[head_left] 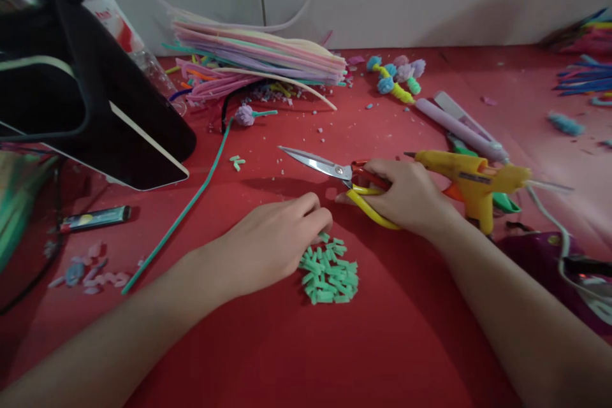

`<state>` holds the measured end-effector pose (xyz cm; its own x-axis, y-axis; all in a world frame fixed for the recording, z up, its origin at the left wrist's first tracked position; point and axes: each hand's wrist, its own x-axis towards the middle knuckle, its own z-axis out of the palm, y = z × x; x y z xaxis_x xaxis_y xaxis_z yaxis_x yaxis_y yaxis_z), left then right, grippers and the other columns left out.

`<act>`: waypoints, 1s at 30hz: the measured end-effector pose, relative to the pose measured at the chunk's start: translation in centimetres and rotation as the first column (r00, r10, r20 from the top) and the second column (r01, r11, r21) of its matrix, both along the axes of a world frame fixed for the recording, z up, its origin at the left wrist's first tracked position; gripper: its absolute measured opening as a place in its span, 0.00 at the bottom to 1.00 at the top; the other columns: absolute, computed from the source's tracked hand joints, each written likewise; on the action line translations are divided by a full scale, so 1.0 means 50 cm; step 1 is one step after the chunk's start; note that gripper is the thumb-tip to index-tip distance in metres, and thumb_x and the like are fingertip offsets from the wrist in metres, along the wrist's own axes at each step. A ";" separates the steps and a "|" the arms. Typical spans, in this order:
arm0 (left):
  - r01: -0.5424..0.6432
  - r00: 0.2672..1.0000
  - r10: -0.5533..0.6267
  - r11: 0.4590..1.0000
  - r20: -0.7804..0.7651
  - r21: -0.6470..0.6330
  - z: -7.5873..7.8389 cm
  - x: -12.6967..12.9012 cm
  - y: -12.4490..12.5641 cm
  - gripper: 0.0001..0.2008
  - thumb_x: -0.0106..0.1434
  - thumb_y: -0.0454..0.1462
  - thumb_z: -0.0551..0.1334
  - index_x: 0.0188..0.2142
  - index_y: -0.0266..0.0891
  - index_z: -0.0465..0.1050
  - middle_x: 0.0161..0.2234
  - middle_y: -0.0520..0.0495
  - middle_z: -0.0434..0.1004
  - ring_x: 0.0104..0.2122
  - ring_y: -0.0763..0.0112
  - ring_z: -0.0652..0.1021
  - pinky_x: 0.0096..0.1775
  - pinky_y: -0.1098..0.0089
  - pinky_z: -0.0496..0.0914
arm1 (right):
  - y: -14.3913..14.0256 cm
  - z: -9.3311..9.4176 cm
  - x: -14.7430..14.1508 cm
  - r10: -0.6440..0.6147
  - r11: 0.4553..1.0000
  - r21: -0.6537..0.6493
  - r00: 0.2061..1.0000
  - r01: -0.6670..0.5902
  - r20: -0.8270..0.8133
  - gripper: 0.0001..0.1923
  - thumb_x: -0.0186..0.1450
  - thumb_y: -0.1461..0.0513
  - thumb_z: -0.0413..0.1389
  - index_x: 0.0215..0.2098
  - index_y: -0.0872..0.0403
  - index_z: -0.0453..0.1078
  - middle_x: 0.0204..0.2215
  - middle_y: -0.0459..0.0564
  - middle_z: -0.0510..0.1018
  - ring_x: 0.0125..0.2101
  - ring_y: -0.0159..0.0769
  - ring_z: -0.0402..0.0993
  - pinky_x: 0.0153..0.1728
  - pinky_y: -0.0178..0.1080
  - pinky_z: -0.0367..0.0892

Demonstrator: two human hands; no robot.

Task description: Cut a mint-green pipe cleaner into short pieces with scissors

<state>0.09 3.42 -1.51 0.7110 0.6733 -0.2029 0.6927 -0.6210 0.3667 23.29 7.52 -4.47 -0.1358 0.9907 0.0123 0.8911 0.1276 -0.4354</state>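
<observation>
My right hand (406,194) is wrapped round the red and yellow handles of a pair of scissors (320,164). The blades point left above the red tabletop and look closed together. My left hand (282,236) has its fingers curled down at the top edge of a heap of short green pipe cleaner pieces (329,274). Its fingertips are bent under and partly hidden, so what they may pinch does not show. A few pale green bits (236,162) lie apart, left of the scissor tips.
A long green pipe cleaner (191,204) with a lilac pompom (245,116) lies left. Behind is a pipe cleaner bundle (268,54). A yellow glue gun (471,178) and lilac hair straightener (459,127) lie right. A black object (138,121) and a lighter (95,219) are left.
</observation>
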 end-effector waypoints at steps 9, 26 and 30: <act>0.013 1.000 -0.013 1.000 0.002 -0.007 -0.005 0.003 0.001 0.09 0.71 0.34 0.52 0.41 0.41 0.71 0.40 0.48 0.70 0.34 0.66 0.75 0.32 0.65 0.61 | -0.001 0.007 -0.004 -0.011 1.000 -0.008 1.000 0.011 0.015 0.31 0.51 0.33 0.57 0.21 0.51 0.63 0.16 0.44 0.65 0.21 0.31 0.57 0.24 0.37 0.53; -0.386 0.686 0.468 0.883 0.558 -0.266 0.033 -0.034 0.040 0.02 0.65 0.37 0.64 0.37 0.43 0.75 0.31 0.52 0.79 0.29 0.73 0.78 0.32 0.73 0.72 | -0.002 0.005 0.001 0.004 1.000 -0.006 0.999 -0.004 -0.044 0.30 0.51 0.35 0.59 0.21 0.51 0.61 0.16 0.42 0.60 0.21 0.29 0.53 0.23 0.36 0.51; -0.354 0.681 0.506 0.860 0.529 -0.367 0.023 -0.037 0.046 0.04 0.61 0.35 0.66 0.36 0.44 0.80 0.29 0.52 0.81 0.27 0.72 0.79 0.29 0.73 0.73 | -0.003 0.001 0.002 -0.015 1.000 -0.020 0.998 0.014 -0.059 0.29 0.51 0.36 0.60 0.22 0.51 0.61 0.17 0.42 0.60 0.22 0.29 0.53 0.23 0.36 0.50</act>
<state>-1.75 5.72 -0.36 0.3761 0.9262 -0.0263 0.4566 -0.1605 0.8751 23.39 7.39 -4.39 -0.1212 0.9926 0.0008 0.8652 0.1060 -0.4901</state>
